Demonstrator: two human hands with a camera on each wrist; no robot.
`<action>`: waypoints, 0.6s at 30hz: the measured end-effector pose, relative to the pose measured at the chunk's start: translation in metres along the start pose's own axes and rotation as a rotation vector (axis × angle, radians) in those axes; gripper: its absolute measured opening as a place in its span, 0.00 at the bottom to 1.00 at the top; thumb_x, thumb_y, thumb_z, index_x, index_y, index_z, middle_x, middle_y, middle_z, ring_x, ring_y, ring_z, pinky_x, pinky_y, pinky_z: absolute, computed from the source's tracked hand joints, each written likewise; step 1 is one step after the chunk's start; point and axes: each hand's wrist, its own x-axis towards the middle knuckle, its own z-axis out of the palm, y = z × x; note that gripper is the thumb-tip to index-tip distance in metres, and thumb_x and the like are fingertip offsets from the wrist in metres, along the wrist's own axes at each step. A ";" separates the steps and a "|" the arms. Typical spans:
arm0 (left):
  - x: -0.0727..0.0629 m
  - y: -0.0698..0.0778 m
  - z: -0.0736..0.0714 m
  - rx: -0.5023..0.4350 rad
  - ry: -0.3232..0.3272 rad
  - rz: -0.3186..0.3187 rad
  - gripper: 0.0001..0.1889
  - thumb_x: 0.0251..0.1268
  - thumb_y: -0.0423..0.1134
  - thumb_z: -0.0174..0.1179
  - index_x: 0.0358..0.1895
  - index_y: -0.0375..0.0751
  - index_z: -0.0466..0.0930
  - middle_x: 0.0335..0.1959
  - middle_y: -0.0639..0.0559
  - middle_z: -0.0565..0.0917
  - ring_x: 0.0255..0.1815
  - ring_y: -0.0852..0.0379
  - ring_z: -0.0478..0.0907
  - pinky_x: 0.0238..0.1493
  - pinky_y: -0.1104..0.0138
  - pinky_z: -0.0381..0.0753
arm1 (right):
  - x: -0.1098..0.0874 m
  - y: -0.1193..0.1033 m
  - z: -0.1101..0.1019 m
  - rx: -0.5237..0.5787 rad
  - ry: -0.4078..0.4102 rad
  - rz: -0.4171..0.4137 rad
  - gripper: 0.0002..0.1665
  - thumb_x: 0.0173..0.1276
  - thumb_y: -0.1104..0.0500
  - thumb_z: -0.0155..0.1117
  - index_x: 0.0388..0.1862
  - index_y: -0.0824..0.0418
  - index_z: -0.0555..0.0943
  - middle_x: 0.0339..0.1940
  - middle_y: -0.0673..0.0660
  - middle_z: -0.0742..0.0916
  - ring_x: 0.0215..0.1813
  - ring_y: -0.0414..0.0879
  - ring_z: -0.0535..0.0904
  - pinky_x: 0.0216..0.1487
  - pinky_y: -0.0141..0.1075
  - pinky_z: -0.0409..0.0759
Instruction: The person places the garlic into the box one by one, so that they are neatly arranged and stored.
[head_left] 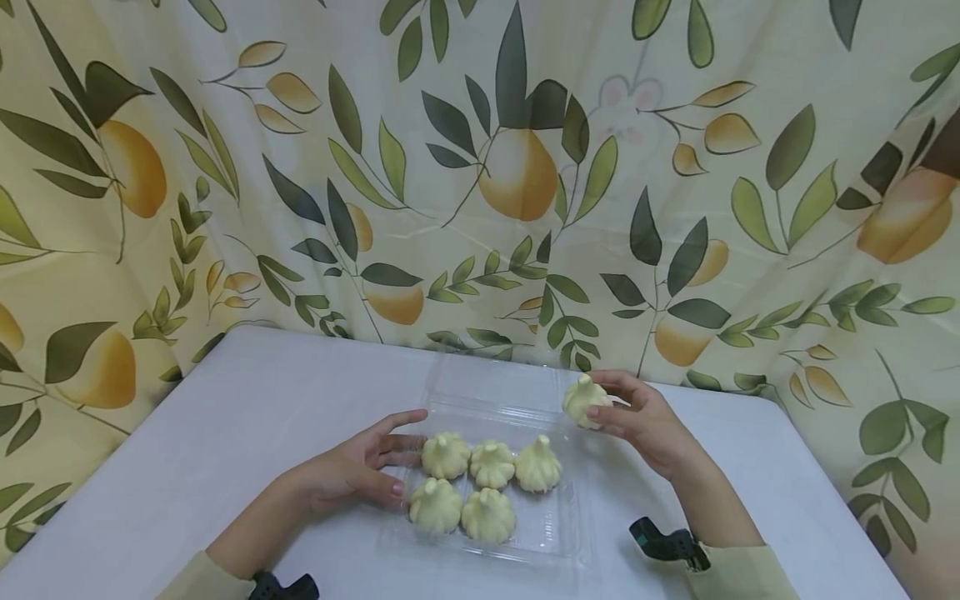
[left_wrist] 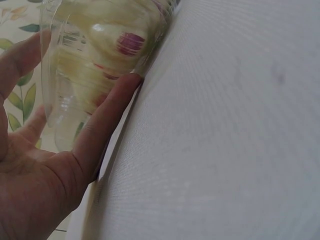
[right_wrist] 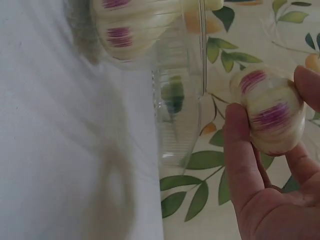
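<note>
A clear plastic clamshell box [head_left: 551, 533] lies on the table, holding several pale garlic bulbs [head_left: 492, 464] in two rows. At the back right corner, above the box's edge, my right hand [head_left: 645, 421] pinches another garlic bulb [head_left: 585, 402] between thumb and fingers. The right wrist view shows purple streaks on that held bulb [right_wrist: 272, 112]. My left hand [head_left: 348, 471] rests at the box's left side, fingers spread and fairly straight. In the left wrist view its fingertips touch the clear wall [left_wrist: 62, 75], with streaked bulbs behind the plastic.
The box's transparent lid [head_left: 495, 379] stands folded back toward the curtain. A white cloth covers the table [head_left: 300, 400]. Right behind its far edge hangs a curtain [head_left: 465, 250] printed with fruit and leaves. Black wrist devices [head_left: 667, 543] sit on both forearms.
</note>
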 end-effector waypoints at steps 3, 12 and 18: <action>0.000 0.001 0.001 0.002 0.004 -0.004 0.52 0.57 0.24 0.66 0.81 0.55 0.46 0.77 0.35 0.54 0.74 0.42 0.61 0.54 0.45 0.81 | -0.001 -0.003 0.003 -0.063 -0.050 -0.019 0.26 0.65 0.65 0.68 0.62 0.58 0.76 0.59 0.56 0.75 0.51 0.43 0.81 0.49 0.35 0.84; -0.001 0.001 0.000 -0.004 0.011 -0.011 0.52 0.56 0.25 0.68 0.81 0.55 0.47 0.77 0.35 0.55 0.74 0.42 0.62 0.55 0.45 0.80 | -0.004 -0.011 0.014 -0.164 -0.115 -0.020 0.31 0.62 0.63 0.71 0.64 0.64 0.73 0.59 0.59 0.77 0.55 0.48 0.81 0.51 0.37 0.82; 0.000 0.000 -0.001 0.000 0.006 -0.005 0.53 0.56 0.25 0.67 0.81 0.53 0.46 0.77 0.35 0.55 0.74 0.42 0.61 0.55 0.46 0.80 | -0.008 -0.015 0.019 -0.169 -0.161 -0.051 0.30 0.62 0.64 0.71 0.63 0.65 0.74 0.59 0.58 0.78 0.57 0.52 0.79 0.53 0.37 0.80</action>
